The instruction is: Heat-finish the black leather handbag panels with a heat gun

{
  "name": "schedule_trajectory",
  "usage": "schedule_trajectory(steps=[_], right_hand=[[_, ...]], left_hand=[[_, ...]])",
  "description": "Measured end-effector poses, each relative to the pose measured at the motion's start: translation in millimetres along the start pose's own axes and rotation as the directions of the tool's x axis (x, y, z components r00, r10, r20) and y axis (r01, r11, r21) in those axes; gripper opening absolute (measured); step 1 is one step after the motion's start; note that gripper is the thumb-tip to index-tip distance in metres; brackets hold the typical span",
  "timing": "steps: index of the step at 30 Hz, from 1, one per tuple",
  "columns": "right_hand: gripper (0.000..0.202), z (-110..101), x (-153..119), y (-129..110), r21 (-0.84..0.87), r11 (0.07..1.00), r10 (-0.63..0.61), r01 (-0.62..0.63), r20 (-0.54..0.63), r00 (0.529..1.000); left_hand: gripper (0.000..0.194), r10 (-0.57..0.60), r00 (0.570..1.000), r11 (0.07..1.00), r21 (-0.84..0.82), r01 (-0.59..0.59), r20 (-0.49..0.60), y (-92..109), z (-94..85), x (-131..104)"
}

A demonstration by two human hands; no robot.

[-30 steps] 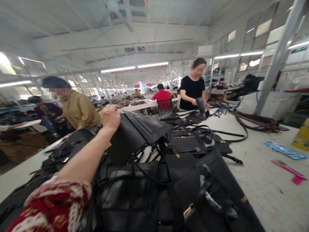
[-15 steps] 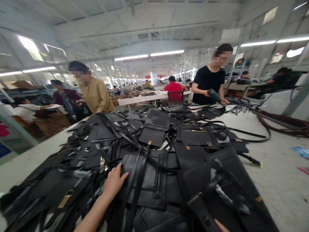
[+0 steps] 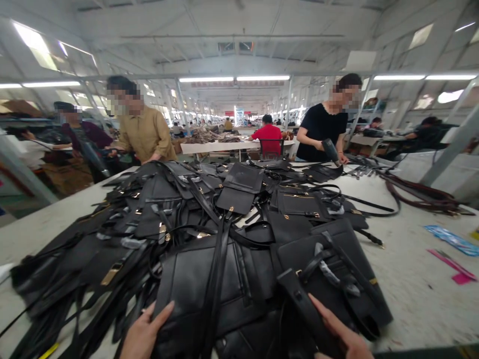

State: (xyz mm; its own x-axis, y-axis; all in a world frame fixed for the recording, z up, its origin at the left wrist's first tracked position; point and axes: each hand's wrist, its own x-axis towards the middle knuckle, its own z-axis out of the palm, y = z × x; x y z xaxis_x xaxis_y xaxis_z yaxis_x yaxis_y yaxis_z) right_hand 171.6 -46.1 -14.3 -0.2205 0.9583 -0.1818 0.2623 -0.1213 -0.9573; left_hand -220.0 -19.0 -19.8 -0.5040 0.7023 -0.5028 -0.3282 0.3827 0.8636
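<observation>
drew left hand back onto near black bag, brought right hand beside black flap, now flanking both; with fingers parted, cannot tell if gripping.

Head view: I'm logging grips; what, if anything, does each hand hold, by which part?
The left hand appears to hold a black bag by its left edge; the right hand touches a black strip, its grip unclear.

Past the person's right hand, the scuffed off-white tabletop leaves a wide low lane, interrupted by a flat blue-and-white packet and a long, bright pink item (both lying low). Ahead, heaped black leather-like bags and looping narrow black straps block low passage; above them the air is open.
</observation>
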Motion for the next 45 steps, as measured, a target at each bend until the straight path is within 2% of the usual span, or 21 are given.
schedule_trajectory(steps=[2, 4, 7, 11, 14, 17, 20, 24, 26, 29, 33, 36, 38, 41, 43, 45], right_hand=[[0.076, -2.2, -4.1, -23.8, -0.048, 0.999, -0.001, 0.003, 0.047, 0.999], [0.074, -2.0, -5.1, -47.8, -0.089, 0.996, 0.001, 0.011, 0.131, 0.991], [0.076, 4.9, -0.7, -75.4, -0.171, 0.985, 0.063, -0.011, 0.301, 0.951], [0.078, 23.7, 14.8, -86.8, -0.297, 0.952, 0.185, -0.078, 0.352, 0.917], [0.077, 44.1, 35.0, -81.8, -0.287, 0.956, 0.169, -0.055, 0.390, 0.905], [0.073, 69.4, 60.0, -76.7, -0.291, 0.956, 0.080, 0.044, 0.399, 0.913], [0.071, 90.6, 78.9, -77.0, -0.266, 0.960, 0.024, 0.082, 0.375, 0.927], [0.070, 99.2, 77.5, -84.7, -0.118, 0.987, -0.080, 0.107, 0.214, 0.973], [0.071, 98.5, 67.7, -90.3, -0.031, 0.995, -0.081, 0.090, 0.230, 0.970], [0.072, 101.3, 49.7, -99.0, 0.042, 0.999, -0.042, 0.028, 0.390, 0.920], [0.074, 119.6, 29.5, -104.3, -0.004, 1.000, 0.025, -0.028, 0.612, 0.790], [0.076, 141.8, 25.9, -99.6, -0.004, 1.000, -0.004, 0.010, 0.673, 0.739], [0.077, 158.9, 30.6, -94.8, -0.007, 0.999, -0.026, 0.041, 0.660, 0.751], [0.076, 182.4, 43.9, -92.9, -0.045, 0.994, -0.050, 0.096, 0.603, 0.796], [0.074, 190.7, 51.7, -96.6, -0.028, 0.991, -0.099, 0.134, 0.531, 0.842], [0.074, 191.1, 55.0, -101.1, 0.005, 0.993, -0.105, 0.118, 0.501, 0.859]], left_hand=[[0.043, -0.009, 0.999, 1.000, -0.018, 0.010, 0.031, -18.5, -13.4, -1.8], [0.045, -0.001, 0.994, 0.999, -0.043, 0.006, 0.108, -31.6, -21.6, -0.5], [0.046, 0.066, 0.987, 0.996, -0.062, -0.058, 0.144, -42.8, -26.2, 0.7], [0.040, 0.168, 0.968, 0.985, -0.006, -0.170, 0.187, -50.3, -26.4, -5.4], [0.040, 0.213, 0.956, 0.973, 0.048, -0.227, 0.199, -53.9, -26.4, -10.9], [0.039, 0.209, 0.954, 0.973, 0.049, -0.225, 0.217, -55.3, -26.5, -13.2], [0.034, 0.210, 0.949, 0.975, 0.027, -0.223, 0.237, -53.8, -26.9, -16.1], [0.029, 0.247, 0.931, 0.969, -0.099, -0.228, 0.268, -50.9, -30.0, -25.1], [0.029, 0.271, 0.919, 0.959, -0.157, -0.234, 0.287, -51.3, -33.4, -29.7], [0.030, 0.295, 0.909, 0.948, -0.213, -0.238, 0.295, -54.9, -39.8, -34.0], [0.026, 0.275, 0.937, 0.945, -0.240, -0.221, 0.218, -61.3, -45.5, -35.8], [0.024, 0.273, 0.946, 0.945, -0.234, -0.229, 0.176, -64.2, -45.2, -35.6], [0.023, 0.275, 0.944, 0.944, -0.238, -0.229, 0.183, -65.2, -43.9, -35.3], [0.021, 0.263, 0.948, 0.942, -0.261, -0.213, 0.177, -65.9, -42.6, -34.5], [0.021, 0.252, 0.954, 0.940, -0.274, -0.202, 0.164, -66.5, -42.3, -33.6], [0.025, 0.247, 0.956, 0.941, -0.275, -0.197, 0.158, -67.2, -42.4, -32.3]])
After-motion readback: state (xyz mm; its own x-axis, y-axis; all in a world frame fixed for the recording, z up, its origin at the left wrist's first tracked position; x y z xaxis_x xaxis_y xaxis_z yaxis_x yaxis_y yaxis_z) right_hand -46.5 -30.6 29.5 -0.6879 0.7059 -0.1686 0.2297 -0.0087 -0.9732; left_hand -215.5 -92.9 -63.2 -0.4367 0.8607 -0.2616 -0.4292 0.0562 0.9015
